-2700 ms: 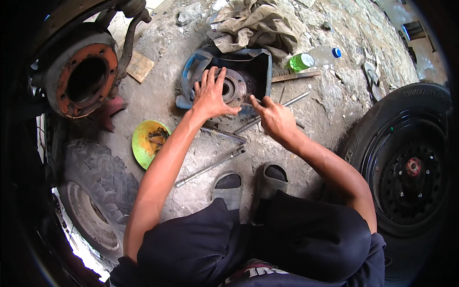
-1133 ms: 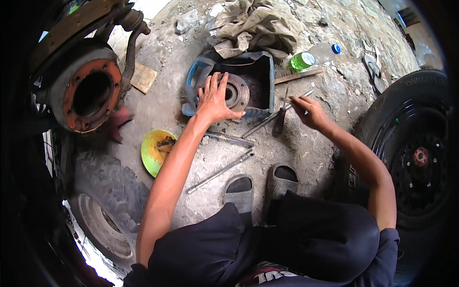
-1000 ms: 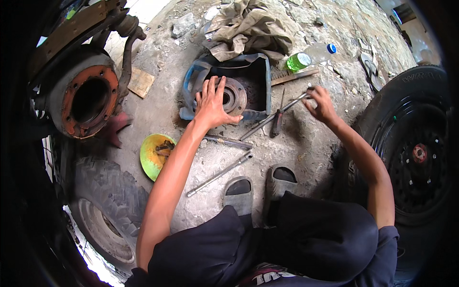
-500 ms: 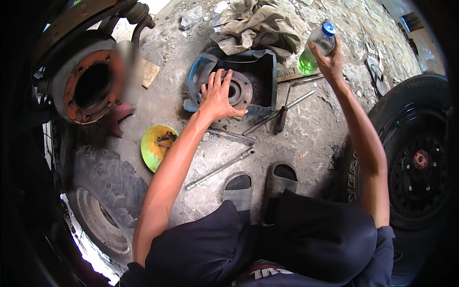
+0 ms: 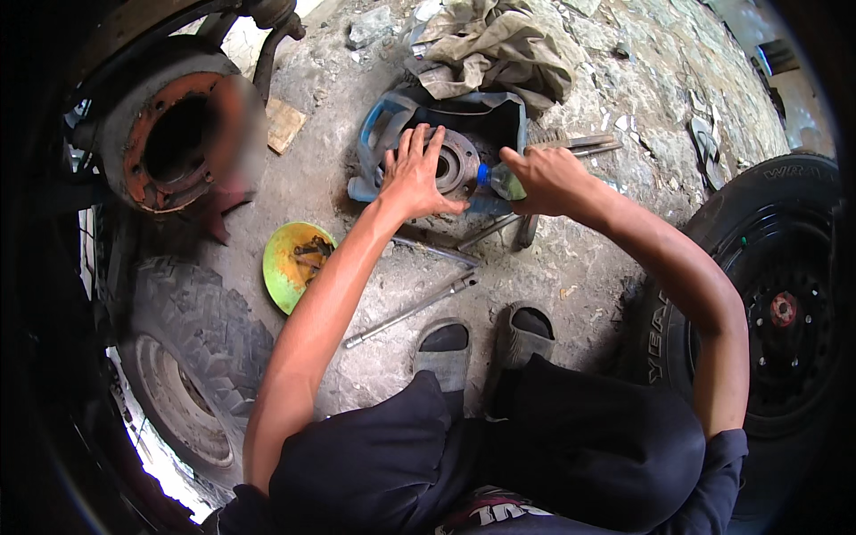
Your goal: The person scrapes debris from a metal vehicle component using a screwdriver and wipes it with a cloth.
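Observation:
My left hand (image 5: 412,178) lies over a round metal hub (image 5: 460,160) with bolt holes, fingers spread across its face and thumb stretched along the near side. The hub sits in a cut-open blue plastic container (image 5: 366,141), whose inside looks dark. My right hand (image 5: 550,181) is closed around a clear plastic bottle (image 5: 506,181) with a blue cap and green liquid. The bottle is tipped on its side, its cap pointing left at the hub's right edge. Whether the cap touches the hub, I cannot tell. My palm hides the bottle's base.
Metal bars (image 5: 412,309) and a brush (image 5: 575,142) lie on the rough floor. A yellow-green bowl (image 5: 278,267) holds rusty parts. Crumpled cloth (image 5: 499,49) lies beyond the container. Tyres stand left (image 5: 201,330) and right (image 5: 678,285), with an orange-rimmed axle housing (image 5: 143,152) upper left.
My right hand has brought the bottle down and leftward from the upper right, turning it from upright onto its side by the hub. My left hand stays on the hub.

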`<action>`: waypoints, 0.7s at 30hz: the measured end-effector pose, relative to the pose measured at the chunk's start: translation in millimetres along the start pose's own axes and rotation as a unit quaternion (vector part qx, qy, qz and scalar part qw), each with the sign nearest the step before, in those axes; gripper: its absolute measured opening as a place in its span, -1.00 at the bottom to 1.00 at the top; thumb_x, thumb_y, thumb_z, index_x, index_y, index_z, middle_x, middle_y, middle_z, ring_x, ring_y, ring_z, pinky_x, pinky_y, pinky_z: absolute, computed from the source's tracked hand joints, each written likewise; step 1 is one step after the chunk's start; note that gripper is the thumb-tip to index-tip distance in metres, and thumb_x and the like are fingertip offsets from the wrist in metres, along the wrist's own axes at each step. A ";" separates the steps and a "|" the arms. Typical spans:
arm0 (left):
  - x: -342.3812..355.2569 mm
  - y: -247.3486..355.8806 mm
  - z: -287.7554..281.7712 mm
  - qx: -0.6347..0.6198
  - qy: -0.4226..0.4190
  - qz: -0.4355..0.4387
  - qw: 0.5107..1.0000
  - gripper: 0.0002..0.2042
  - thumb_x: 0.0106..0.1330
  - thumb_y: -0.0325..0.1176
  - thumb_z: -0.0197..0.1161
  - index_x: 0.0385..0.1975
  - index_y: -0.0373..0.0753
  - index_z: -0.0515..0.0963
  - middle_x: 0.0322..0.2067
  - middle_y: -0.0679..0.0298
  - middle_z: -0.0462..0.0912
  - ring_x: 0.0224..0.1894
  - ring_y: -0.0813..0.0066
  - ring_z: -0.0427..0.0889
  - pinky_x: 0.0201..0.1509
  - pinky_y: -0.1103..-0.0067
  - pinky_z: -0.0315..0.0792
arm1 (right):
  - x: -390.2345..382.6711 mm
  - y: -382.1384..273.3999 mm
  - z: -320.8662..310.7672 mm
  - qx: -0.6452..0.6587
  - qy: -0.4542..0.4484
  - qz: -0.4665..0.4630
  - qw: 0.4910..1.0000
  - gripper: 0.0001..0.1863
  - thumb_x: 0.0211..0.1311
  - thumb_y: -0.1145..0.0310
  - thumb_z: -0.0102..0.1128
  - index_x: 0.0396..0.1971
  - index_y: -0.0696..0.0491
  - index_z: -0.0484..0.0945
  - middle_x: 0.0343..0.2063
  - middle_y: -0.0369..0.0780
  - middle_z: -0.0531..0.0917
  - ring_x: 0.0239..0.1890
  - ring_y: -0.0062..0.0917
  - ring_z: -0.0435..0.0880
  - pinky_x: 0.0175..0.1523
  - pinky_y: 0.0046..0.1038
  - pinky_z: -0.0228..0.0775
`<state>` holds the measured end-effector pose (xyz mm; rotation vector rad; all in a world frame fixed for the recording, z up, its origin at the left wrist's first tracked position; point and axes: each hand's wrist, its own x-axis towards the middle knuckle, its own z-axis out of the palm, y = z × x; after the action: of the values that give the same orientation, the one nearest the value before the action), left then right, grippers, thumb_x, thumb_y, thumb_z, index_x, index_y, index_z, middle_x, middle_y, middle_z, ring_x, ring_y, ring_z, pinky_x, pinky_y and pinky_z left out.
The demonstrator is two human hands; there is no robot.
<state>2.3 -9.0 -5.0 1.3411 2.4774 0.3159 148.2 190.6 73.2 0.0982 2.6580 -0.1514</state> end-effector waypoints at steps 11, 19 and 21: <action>-0.9 4.3 -3.4 -0.023 0.004 -0.004 1.000 0.36 -0.29 0.18 0.66 0.58 -0.15 -0.01 0.53 -0.06 0.02 0.59 -0.13 -0.07 0.50 -0.15 -0.01 | 9.8 -23.4 2.2 -0.224 0.151 -0.029 0.963 -0.68 0.27 0.30 0.20 0.01 -0.03 0.54 -0.22 -0.04 0.67 -0.14 -0.23 0.73 0.02 -0.23 0.36; -1.2 -1.1 -1.7 -0.014 0.000 -0.003 1.000 0.37 -0.27 0.21 0.65 0.60 -0.12 -0.04 0.55 -0.07 -0.02 0.60 -0.13 -0.08 0.51 -0.16 0.00 | 1.0 -5.2 12.3 -0.127 0.146 -0.042 0.980 -0.43 0.13 0.18 0.44 0.14 -0.02 0.49 -0.18 -0.09 0.67 0.04 -0.18 0.68 0.20 -0.08 0.37; -1.8 -2.2 -0.8 -0.012 0.002 -0.003 1.000 0.38 -0.27 0.23 0.65 0.60 -0.11 -0.05 0.55 -0.07 -0.03 0.59 -0.13 -0.08 0.51 -0.17 0.00 | 0.2 11.5 10.0 0.024 0.122 -0.030 0.992 -0.23 0.02 0.05 0.57 0.21 0.03 0.44 -0.13 -0.03 0.72 0.01 -0.10 0.73 0.19 -0.05 0.49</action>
<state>1.3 -11.7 -4.7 1.3247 2.4724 0.3461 153.7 200.8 63.3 0.0544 2.9042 -0.2357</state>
